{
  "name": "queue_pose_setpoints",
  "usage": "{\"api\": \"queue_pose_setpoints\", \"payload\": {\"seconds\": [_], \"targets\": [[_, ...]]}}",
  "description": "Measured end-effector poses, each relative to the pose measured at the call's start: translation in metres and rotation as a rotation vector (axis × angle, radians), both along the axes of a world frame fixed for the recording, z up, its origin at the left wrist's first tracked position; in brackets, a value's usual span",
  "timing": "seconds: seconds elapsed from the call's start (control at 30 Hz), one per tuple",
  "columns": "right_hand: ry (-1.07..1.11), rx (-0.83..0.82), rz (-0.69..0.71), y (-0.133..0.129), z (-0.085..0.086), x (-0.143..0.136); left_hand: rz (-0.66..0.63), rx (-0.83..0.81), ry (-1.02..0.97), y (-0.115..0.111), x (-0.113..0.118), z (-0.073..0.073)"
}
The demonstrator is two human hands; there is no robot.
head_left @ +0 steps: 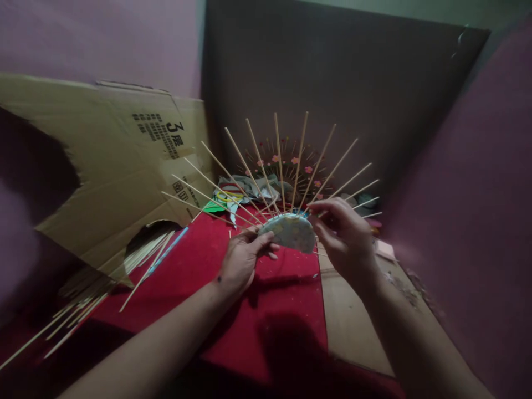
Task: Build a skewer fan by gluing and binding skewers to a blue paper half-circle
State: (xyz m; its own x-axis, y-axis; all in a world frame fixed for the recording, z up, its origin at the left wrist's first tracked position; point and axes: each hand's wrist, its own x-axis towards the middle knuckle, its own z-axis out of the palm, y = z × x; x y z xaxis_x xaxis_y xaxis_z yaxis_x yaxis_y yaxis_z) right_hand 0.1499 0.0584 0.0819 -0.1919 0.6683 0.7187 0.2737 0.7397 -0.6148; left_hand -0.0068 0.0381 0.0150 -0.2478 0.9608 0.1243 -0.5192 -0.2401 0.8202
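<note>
Though slender, wooden sticks (280, 163) around half-disc (291, 233) in left fingers (261, 242), right fingers' (326, 205) hold unclear.

Cardboard (120, 166): black "3层" (174, 133); smaller print (152, 127) unreadable.

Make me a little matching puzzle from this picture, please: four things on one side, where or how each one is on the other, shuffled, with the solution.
1. Left hand
2. Right hand
3. Fan of thin sticks
4. Cardboard

A. Spreads out above the pale piece
B. Bears black printing
C. Has its thumb on the front of the pale piece
D. At the pale piece's upper right edge

Pairs: 1-C, 2-D, 3-A, 4-B
</note>
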Motion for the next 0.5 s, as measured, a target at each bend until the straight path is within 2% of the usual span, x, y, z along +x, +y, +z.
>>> {"api": "queue_pose_setpoints", "payload": {"seconds": [0.13, 0.2, 0.27, 0.33, 0.43, 0.5], "targets": [[-0.429, 0.189, -0.064, 0.021, -0.002, -0.009, -0.011, 0.02, 0.063, -0.001, 0.001, 0.0], [-0.531, 0.257, -0.132, 0.027, -0.007, -0.012, -0.003, 0.01, 0.059, -0.001, 0.0, 0.0], [-0.502, 0.29, -0.166, 0.029, -0.008, -0.013, 0.01, 0.0, 0.042, 0.0, -0.001, -0.001], [-0.384, 0.237, -0.136, 0.028, -0.003, -0.01, 0.016, 0.002, 0.028, 0.001, -0.002, -0.001], [-0.23, 0.042, -0.012, 0.03, 0.013, 0.001, 0.019, -0.006, 0.012, 0.003, -0.004, -0.001], [-0.211, 0.03, 0.019, 0.034, 0.027, 0.012, 0.022, -0.012, 0.004, 0.004, -0.005, -0.001]]}}
